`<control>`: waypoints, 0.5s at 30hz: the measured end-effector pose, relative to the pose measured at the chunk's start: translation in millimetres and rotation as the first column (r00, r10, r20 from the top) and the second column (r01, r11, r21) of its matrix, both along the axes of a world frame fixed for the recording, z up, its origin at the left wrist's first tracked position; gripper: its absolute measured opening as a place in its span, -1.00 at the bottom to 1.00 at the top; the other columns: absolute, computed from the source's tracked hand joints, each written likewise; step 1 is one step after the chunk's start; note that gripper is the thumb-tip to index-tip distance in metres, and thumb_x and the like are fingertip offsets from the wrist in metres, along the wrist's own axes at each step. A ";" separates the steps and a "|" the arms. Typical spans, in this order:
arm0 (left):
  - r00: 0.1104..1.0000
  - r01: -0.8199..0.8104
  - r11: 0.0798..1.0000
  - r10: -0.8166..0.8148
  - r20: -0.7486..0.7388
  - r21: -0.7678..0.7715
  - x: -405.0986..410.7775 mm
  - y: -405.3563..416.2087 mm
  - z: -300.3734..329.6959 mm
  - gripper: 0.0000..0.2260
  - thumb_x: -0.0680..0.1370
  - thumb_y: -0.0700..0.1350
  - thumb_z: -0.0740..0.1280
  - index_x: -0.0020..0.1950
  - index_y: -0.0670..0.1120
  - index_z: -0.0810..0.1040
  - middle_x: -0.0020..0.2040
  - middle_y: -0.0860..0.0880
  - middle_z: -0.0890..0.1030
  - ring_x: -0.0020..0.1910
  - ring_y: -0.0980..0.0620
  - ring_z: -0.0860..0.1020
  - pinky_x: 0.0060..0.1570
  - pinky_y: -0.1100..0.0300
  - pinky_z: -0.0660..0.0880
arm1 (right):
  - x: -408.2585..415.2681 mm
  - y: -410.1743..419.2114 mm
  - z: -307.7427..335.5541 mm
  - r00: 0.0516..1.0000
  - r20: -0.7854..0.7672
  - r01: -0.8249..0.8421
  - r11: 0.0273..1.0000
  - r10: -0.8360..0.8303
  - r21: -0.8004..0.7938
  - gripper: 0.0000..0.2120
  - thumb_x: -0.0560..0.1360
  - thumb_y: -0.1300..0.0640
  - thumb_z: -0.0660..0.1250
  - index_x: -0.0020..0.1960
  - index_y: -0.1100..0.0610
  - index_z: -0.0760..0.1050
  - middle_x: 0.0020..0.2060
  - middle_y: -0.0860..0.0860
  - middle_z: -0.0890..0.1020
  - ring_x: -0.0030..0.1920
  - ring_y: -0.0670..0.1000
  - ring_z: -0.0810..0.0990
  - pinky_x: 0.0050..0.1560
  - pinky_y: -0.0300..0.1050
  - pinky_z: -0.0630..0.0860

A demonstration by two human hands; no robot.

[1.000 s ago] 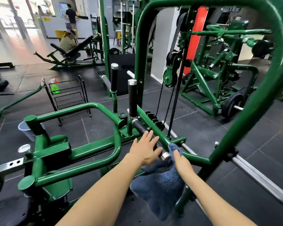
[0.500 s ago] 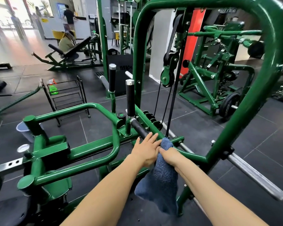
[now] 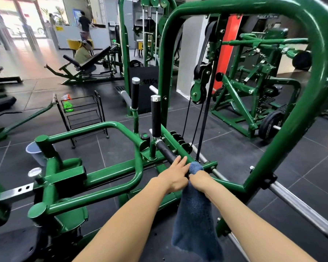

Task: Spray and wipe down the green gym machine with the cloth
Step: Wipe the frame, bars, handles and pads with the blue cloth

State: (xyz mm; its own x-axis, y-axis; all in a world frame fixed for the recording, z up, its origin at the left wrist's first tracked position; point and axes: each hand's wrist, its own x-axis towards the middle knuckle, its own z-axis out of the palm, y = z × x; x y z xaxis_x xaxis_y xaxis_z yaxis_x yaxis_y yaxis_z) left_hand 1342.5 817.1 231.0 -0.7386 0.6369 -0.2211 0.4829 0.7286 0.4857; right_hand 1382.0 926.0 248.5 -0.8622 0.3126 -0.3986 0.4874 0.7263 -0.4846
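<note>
Head view: near the lower centre of the frame, a blue cloth [image 3: 194,214] is gripped by the right hand [image 3: 200,179] and pressed to the end of a black handle grip [image 3: 166,151] on the green gym machine [image 3: 110,173]. The left hand [image 3: 175,175] is laid flat beside it, fingers straight, steadying the grip. For a good wipe, the cloth should be wrapped round the grip and drawn along its whole length. A green spray bottle [image 3: 67,104] is seen on a black wire rack [image 3: 83,118], upper left.

Dark tiled gym floor [image 3: 235,152], black wire rack [image 3: 83,114] at ten o'clock, bright windows [image 3: 17,19] at eleven, red pillar [image 3: 225,53] at one.
</note>
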 end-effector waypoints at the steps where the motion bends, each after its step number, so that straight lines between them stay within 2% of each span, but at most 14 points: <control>1: 1.000 0.002 1.000 -0.002 -0.008 -0.001 -0.3 -0.2 0.0 -0.34 0.52 -0.27 0.12 0.60 -0.09 -0.04 0.59 -0.10 -0.17 0.55 -0.06 -0.25 0.50 0.06 -0.18 | -1.3 1.0 0.2 1.000 0.001 -0.022 0.999 0.022 0.033 -0.65 0.63 0.21 0.10 0.34 0.34 0.38 0.29 0.24 0.48 0.30 0.19 0.46 0.16 -0.12 0.43; 4: 1.000 0.005 1.000 -0.005 -0.019 -0.013 -1.9 0.3 -2.4 -0.33 0.51 -0.29 0.13 0.59 -0.12 -0.05 0.59 -0.11 -0.17 0.55 -0.07 -0.25 0.50 0.06 -0.17 | -4.1 1.8 -4.1 0.995 0.038 -0.096 0.984 0.092 0.153 -0.67 0.64 0.18 0.08 0.33 0.30 0.40 0.31 0.21 0.48 0.31 0.15 0.45 0.19 -0.12 0.40; 6: 1.000 0.007 1.000 -0.007 -0.018 -0.023 -1.3 1.1 -1.6 -0.34 0.52 -0.28 0.13 0.59 -0.13 -0.04 0.59 -0.11 -0.17 0.55 -0.07 -0.25 0.50 0.07 -0.17 | -4.7 0.4 -9.3 0.996 0.030 -0.085 0.973 0.080 0.213 -0.71 0.62 0.16 0.12 0.25 0.23 0.47 0.26 0.14 0.54 0.27 0.13 0.50 0.19 -0.09 0.43; 10: 1.000 -0.006 1.000 0.006 -0.015 -0.001 2.2 0.8 0.4 -0.36 0.53 -0.28 0.12 0.59 -0.10 -0.01 0.59 -0.09 -0.16 0.55 -0.05 -0.24 0.51 0.05 -0.14 | -0.3 -3.6 -10.0 0.997 0.010 -0.074 0.933 0.076 0.351 -0.75 0.63 0.10 0.15 0.24 0.13 0.48 0.20 0.06 0.57 0.23 0.11 0.53 0.10 -0.08 0.46; 13: 1.000 0.001 1.000 -0.001 -0.015 -0.020 3.8 1.0 1.9 -0.37 0.53 -0.29 0.11 0.59 -0.14 -0.01 0.59 -0.11 -0.16 0.55 -0.06 -0.23 0.51 0.06 -0.14 | 3.4 -1.0 0.3 0.986 0.029 -0.158 0.889 0.162 0.430 -0.80 0.59 0.12 0.17 0.18 0.04 0.46 0.18 0.05 0.59 0.19 0.10 0.56 0.01 -0.08 0.44; 15: 1.000 -0.018 1.000 0.018 0.000 0.012 3.3 -0.8 2.1 -0.35 0.52 -0.29 0.13 0.59 -0.14 -0.02 0.59 -0.10 -0.13 0.56 -0.06 -0.17 0.51 0.10 -0.10 | 2.1 3.9 19.9 0.988 -0.042 -0.108 0.855 0.150 0.507 -0.78 0.56 0.15 0.20 0.21 0.05 0.42 0.17 0.05 0.59 0.18 0.10 0.57 -0.01 -0.10 0.45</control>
